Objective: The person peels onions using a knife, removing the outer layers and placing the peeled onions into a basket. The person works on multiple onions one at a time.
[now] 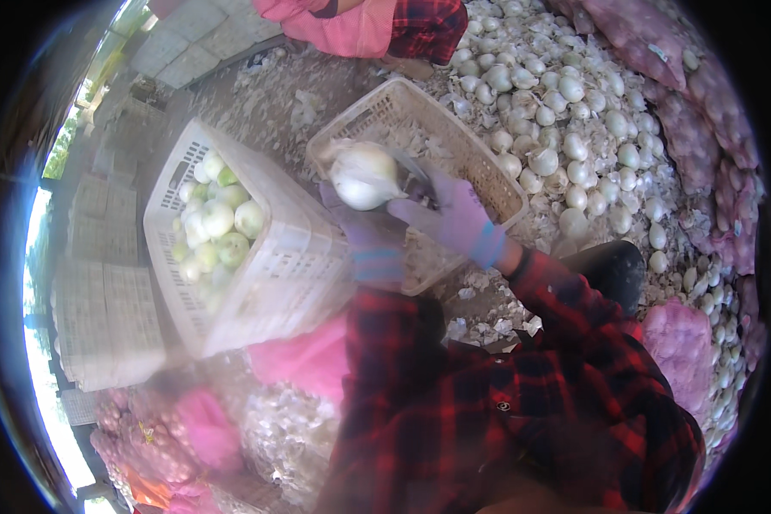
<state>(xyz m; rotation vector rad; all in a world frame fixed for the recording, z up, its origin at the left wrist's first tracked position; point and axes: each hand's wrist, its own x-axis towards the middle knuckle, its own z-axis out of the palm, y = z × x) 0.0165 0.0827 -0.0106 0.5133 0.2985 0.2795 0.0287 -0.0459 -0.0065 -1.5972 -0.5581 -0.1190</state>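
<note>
A large white onion (363, 175) with papery skin rests in my gloved left hand (367, 228), whose fingers lie under and behind it. My right hand (455, 209), in a purple glove with a blue cuff, grips a bladed hand tool (412, 166) right beside the onion. Blur and the fingers hide most of that tool, so its exact kind is unclear. Beneath both hands stands a plastic crate (514, 209) with loose onion skins (417, 140) inside. To the left, a tilted white plastic crate (283, 270) holds many peeled, whitish-green onions (218, 218).
Unpeeled white onions (572, 151) lie heaped at the right, bordered by pink mesh sacks (694, 122). Another person's pink-clad arm and plaid sleeve (424, 29) show at the top. Stacked crates (106, 321) line the left. Full mesh sacks (148, 437) sit lower left.
</note>
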